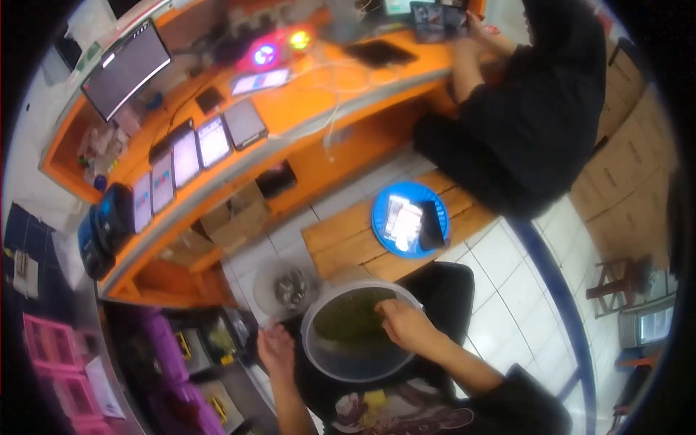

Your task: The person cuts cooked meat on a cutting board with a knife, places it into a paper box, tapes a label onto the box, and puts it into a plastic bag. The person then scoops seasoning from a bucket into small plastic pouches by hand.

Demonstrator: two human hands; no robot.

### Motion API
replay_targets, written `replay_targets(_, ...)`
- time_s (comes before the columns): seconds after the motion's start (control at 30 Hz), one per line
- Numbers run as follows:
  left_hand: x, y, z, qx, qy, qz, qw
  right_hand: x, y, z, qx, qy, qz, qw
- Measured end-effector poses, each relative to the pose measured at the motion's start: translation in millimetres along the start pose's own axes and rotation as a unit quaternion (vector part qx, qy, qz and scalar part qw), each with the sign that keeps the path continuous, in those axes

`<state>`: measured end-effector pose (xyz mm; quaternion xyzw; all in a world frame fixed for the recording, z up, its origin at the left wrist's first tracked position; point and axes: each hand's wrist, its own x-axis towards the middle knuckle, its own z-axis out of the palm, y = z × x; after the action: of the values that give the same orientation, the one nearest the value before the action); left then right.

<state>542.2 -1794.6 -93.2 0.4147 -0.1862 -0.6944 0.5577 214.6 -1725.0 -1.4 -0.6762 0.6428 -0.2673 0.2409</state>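
Observation:
A round translucent tub (362,375) with dark greenish contents rests on my lap. My right hand (400,322) reaches over its right side, fingers bent and drawn together above the contents; what they hold, if anything, is too small to make out. Left of the tub, my left hand (277,348) is raised with its fingers curled, somewhat blurred, and anything inside them is hidden. Just beyond it stands a pale translucent container (264,290) with shiny metallic-looking pieces (291,288) inside.
On a wooden bench (326,243) ahead is a blue basket (378,230) with white and black items. An orange counter (304,101) carries several phones or tablets (214,141) and a monitor (130,69). Another person in black (522,130) sits at the right.

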Motion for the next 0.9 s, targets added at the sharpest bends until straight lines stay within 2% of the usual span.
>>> replay_targets(0.03, 3.2, -11.1, -8.2, -0.034, 0.02, -0.044, 0.998, -0.9, 8.0, 14.2, -0.061, -0.006, -0.025, 0.998)
replay_targets(0.07, 15.6, -27.1, -16.4, -0.069, 0.033, -0.089, 0.993, -3.1, 11.5, 25.5, -0.065, -0.008, -0.022, 0.998)
replay_targets(0.1, 34.6, -67.1, -67.2, -0.092, 0.041, -0.092, 0.991, -6.2, 12.8, 34.4, -0.149, -0.055, -0.023, 0.987)
replay_targets(0.13, 31.4, -72.8, -74.6, -0.093, 0.035, -0.098, 0.99, -10.4, 14.1, 44.7, -0.232, -0.1, -0.023, 0.967)
replay_targets(0.17, 32.4, -75.3, -74.8, -0.066, 0.007, -0.137, 0.988, -14.2, 16.9, 56.6, -0.236, -0.095, -0.016, 0.967)
replay_targets(0.2, 37.9, -77.5, -73.6, -0.038, -0.022, -0.174, 0.984, -17.9, 19.5, 69.3, -0.274, -0.141, -0.004, 0.951)
replay_targets(0.23, 23.7, -55.3, -29.5, -0.031, -0.04, -0.154, 0.987, -22.6, 20.4, 77.3, -0.309, -0.186, 0.008, 0.933)
replay_targets(0.4, 47.8, -77.5, -72.1, -0.053, -0.01, -0.154, 0.987, -31.2, 15.9, 92.5, -0.286, -0.24, 0.011, 0.927)
replay_targets(0.57, 44.2, -75.8, -62.8, -0.039, -0.004, -0.158, 0.987, -29.9, 12.5, 103.6, -0.274, -0.273, 0.043, 0.921)
replay_targets(0.63, 40.4, -73.5, -57.4, -0.006, -0.008, -0.132, 0.991, -29.5, 15.2, 112.4, -0.255, -0.28, 0.079, 0.922)
replay_targets(0.77, 37.1, -70.2, -50.3, -0.022, -0.011, -0.143, 0.989, -28.0, 10.2, 100.2, -0.264, -0.297, 0.062, 0.916)
replay_targets(0.83, 35.0, -68.1, -45.0, -0.033, -0.023, -0.149, 0.988, -24.8, 5.1, 88.1, -0.209, -0.325, 0.074, 0.919)
replay_targets(0.9, 41.6, -74.0, -64.4, -0.04, -0.016, -0.161, 0.986, -24.9, -1.3, 80.5, -0.209, -0.28, 0.058, 0.935)
